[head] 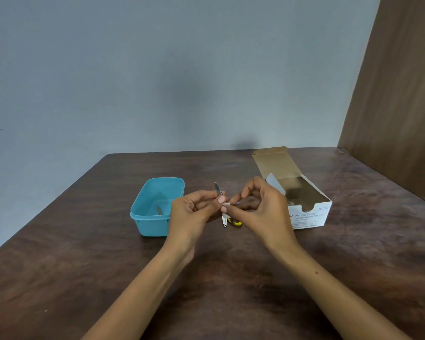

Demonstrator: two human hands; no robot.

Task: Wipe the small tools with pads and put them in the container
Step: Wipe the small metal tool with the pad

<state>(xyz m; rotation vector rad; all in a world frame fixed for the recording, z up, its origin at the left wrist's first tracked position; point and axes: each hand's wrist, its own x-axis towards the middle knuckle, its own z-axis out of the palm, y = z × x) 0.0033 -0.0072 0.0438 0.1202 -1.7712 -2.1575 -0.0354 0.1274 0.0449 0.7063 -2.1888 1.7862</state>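
Both hands' pinching grip on tool point(218, 188)

Two bare hands meet above a dark wooden table point(84, 253), working on a small metal tool point(218, 188). The left hand point(194, 212) pinches the tool between thumb and fingers, its rounded tip pointing up and away, while the right hand point(260, 207) pinches a small white pad point(225, 205) against the tool's lower part. Beneath the hands, partly hidden, lie a white tool point(224, 220) and a yellow-handled one point(237, 223). To the left stands an open blue container point(155, 224), with one slim metal piece point(159, 210) inside. To the right sits an opened white box point(309, 214) marked "Alcohol Swabs", its brown flap raised. A grey wall rises behind the table.
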